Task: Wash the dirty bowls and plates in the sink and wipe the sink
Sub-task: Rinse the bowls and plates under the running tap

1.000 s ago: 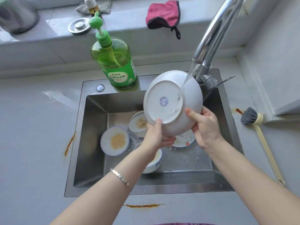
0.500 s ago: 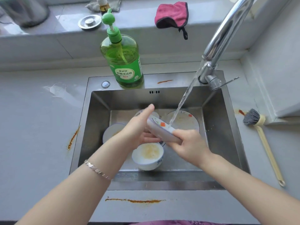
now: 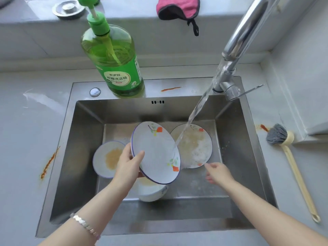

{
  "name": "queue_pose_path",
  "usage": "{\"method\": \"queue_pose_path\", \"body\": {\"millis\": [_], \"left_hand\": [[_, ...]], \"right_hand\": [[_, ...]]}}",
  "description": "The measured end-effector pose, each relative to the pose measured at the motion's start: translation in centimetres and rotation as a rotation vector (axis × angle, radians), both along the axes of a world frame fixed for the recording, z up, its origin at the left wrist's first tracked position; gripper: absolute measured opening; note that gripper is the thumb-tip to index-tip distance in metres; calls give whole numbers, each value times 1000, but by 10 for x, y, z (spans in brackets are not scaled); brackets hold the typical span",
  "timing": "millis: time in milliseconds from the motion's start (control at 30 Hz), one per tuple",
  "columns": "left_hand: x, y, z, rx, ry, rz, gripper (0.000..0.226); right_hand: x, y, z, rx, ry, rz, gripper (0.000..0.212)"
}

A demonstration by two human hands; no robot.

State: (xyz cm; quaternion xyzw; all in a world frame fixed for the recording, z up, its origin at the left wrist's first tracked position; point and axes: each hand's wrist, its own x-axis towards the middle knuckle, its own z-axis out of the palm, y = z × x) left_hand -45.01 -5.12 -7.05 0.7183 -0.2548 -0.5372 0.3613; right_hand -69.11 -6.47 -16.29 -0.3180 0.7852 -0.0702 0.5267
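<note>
Gripping floral plate (image 3: 156, 151) by its frame-left rim with left grip (image 3: 128, 166), mid-frame, tilted into tap stream (image 3: 195, 112) (right grip (image 3: 218, 173) released, just right).

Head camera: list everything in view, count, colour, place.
sink: 1, steel, centre
tap: 1, chrome, back right
held plate: 1, white floral, under stream
dirty plate: 1, white, sink floor right
small dish: 1, white, sink floor left
bowl: 1, white, below held plate
soap bottle: 1, green, sink rim
brush: 1, grey-cream, counter right
cloth: 1, pink, back ledge
lid: 1, steel, back ledge
left hand: grips held plate
right hand: empty, beside dirty plate
</note>
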Motion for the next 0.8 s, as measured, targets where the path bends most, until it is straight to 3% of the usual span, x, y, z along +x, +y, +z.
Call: {"method": "queue_pose_path", "body": {"millis": [100, 167, 233, 300, 467, 633, 700, 800], "left_hand": [[6, -7, -15, -8, 3, 21, 26], [8, -11, -24, -14, 8, 21, 27], [11, -12, -31, -26, 18, 25, 29], [13, -10, -38, -33, 34, 23, 31], [20, 2, -47, -23, 109, 79, 27], [26, 11, -39, -29, 116, 42, 28], [27, 14, -34, -29, 118, 42, 28], [26, 19, -22, -15, 136, 45, 26]], "right_hand": [[6, -18, -42, 157, -145, -354, 31], [9, -23, -69, 138, -116, -470, 12], [11, -25, -88, 109, -98, -523, 7], [12, -24, -98, 67, -118, -580, 9], [13, -19, -106, -63, -169, -747, 44], [10, -20, -81, -176, -71, -646, 43], [3, -22, -63, -222, 14, -522, 41], [-6, -27, -24, -311, 173, -223, 19]]}}
